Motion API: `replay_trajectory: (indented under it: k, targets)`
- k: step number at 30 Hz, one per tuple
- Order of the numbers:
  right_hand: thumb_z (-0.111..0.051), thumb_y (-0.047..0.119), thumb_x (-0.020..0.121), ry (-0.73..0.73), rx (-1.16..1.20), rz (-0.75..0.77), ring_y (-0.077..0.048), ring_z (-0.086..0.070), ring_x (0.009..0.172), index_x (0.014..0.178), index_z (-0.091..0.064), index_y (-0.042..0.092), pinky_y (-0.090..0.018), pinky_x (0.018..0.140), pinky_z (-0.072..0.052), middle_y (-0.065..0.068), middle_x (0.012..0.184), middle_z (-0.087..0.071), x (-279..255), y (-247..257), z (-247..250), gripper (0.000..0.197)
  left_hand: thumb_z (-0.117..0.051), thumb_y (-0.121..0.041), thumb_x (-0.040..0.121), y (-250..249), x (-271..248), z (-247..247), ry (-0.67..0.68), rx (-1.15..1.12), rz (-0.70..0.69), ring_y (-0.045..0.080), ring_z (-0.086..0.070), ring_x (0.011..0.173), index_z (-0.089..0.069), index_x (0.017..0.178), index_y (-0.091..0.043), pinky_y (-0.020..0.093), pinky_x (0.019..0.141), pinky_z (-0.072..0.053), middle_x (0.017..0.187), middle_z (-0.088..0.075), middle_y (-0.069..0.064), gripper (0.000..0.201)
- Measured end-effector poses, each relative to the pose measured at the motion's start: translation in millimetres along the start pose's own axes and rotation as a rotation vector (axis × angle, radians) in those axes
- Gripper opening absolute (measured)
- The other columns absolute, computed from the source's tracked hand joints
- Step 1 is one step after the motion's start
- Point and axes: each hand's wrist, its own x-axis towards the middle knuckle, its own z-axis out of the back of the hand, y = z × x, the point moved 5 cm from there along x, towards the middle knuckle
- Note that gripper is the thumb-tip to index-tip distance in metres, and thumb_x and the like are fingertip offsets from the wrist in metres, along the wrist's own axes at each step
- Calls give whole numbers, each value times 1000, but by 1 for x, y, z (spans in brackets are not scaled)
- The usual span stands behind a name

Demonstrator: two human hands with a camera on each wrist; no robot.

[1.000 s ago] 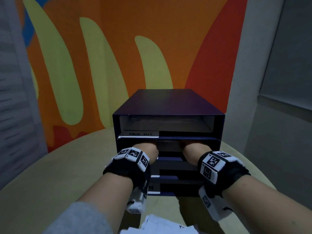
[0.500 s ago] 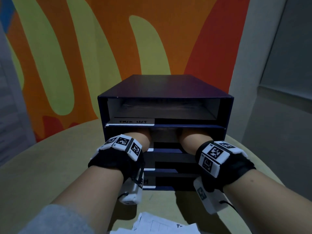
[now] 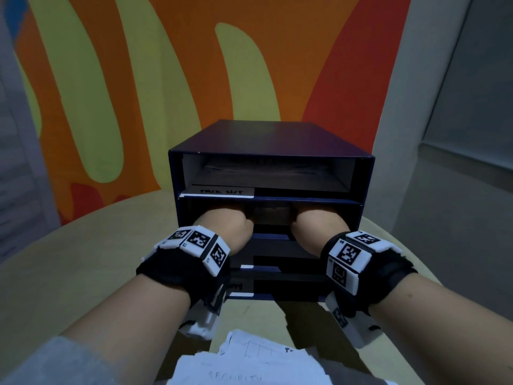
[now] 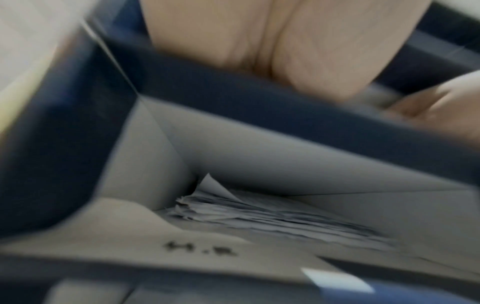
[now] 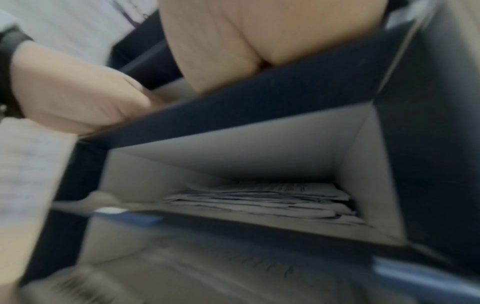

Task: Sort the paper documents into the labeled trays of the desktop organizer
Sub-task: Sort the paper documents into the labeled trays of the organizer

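A dark blue desktop organizer (image 3: 266, 140) with several stacked trays stands at the middle of the table. Its top tray carries a white label (image 3: 219, 191) reading "TASK LIST" and holds sheets (image 3: 266, 173). My left hand (image 3: 227, 220) and right hand (image 3: 319, 220) both reach side by side into the second tray; their fingers are hidden inside it. The tray below holds a stack of papers (image 4: 259, 214) (image 5: 259, 201) and has a label (image 4: 200, 246) reading "H.R". A loose pile of paper documents (image 3: 249, 362) lies on the table close to me.
The organizer sits on a round yellowish table (image 3: 83, 259) whose edge curves away left and right. A wall painted orange, yellow and red (image 3: 166, 79) rises behind it, and a grey wall (image 3: 458, 134) stands to the right.
Both hands stay in the second tray. The head view has shifted a little, so the organizer looks slightly larger.
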Motion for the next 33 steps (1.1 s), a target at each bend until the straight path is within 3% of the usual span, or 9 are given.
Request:
replay_trajectory:
  k: [2, 8, 11, 13, 17, 20, 22, 25, 33]
  targets:
    - [-41, 20, 99, -126, -4, 41, -24, -55, 80, 98, -57, 11, -29, 70, -42, -6, 88, -55, -24, 7, 13, 19, -28, -37, 103, 3, -8, -2, -5, -23, -47, 18, -45, 60, -46, 66, -13, 30, 66, -38, 66, -47, 3, 49]
    - [-36, 28, 102, -264, 106, 143, -31, -54, 95, 91, -49, 11, -33, 74, -40, -6, 89, -49, -69, 8, 12, 24, -21, -44, 104, 8, -43, -6, -90, 116, -135, 24, -47, 89, -42, 82, -19, 39, 88, -35, 82, -42, -2, 39]
    - [-42, 23, 100, -247, 120, 191, -27, -51, 113, 119, -58, 10, -32, 90, -40, -8, 115, -57, -90, 2, 14, 28, -28, -38, 104, 15, -59, -11, -60, 74, -209, 26, -40, 130, -48, 129, -13, 41, 114, -19, 127, -51, 4, 40]
    - [-46, 18, 97, -218, 136, 200, -24, -47, 126, 136, -50, 10, -29, 100, -37, -6, 135, -52, -105, -2, 18, 39, -36, -34, 104, 19, -76, -12, -21, -38, -268, 17, -16, 148, -26, 152, -15, 35, 121, -6, 158, -26, 0, 53]
    - [-48, 19, 97, -143, 156, 193, -25, -49, 122, 135, -49, 12, -30, 96, -41, -7, 138, -49, -132, -4, 23, 38, -54, -32, 97, 18, -112, -8, -88, -181, -378, 11, -41, 132, -50, 139, -20, 16, 103, -31, 141, -46, -7, 44]
    - [-52, 26, 97, -84, 143, 162, -25, -54, 109, 126, -54, 14, -29, 83, -44, -7, 125, -55, -149, -4, 17, 32, -67, -46, 86, 17, -131, -18, 98, -153, -328, 7, -59, 98, -63, 111, -24, 19, 82, -47, 107, -61, -11, 34]
    - [-56, 32, 94, 41, 125, 178, -21, -54, 92, 108, -57, 19, -26, 70, -41, -1, 104, -58, -164, -1, 4, 19, -74, -55, 76, 17, -142, -26, 251, -63, -290, 5, -59, 91, -61, 106, -25, 19, 75, -48, 101, -60, -13, 44]
    - [-64, 44, 87, 276, 23, 217, -13, -49, 87, 111, -58, 22, -23, 70, -38, 6, 100, -56, -188, 3, -26, 33, -80, -57, 68, 16, -155, -37, 384, 82, -226, 7, -54, 92, -54, 117, -25, 16, 65, -43, 109, -55, -13, 65]
    - [-80, 48, 69, 330, -35, 180, -19, -50, 100, 128, -48, 18, -29, 85, -46, -2, 122, -48, -205, 7, -57, 74, -85, -59, 57, 25, -160, -61, 391, 213, -142, 17, -59, 94, -52, 111, -21, 39, 87, -52, 105, -60, -5, 74]
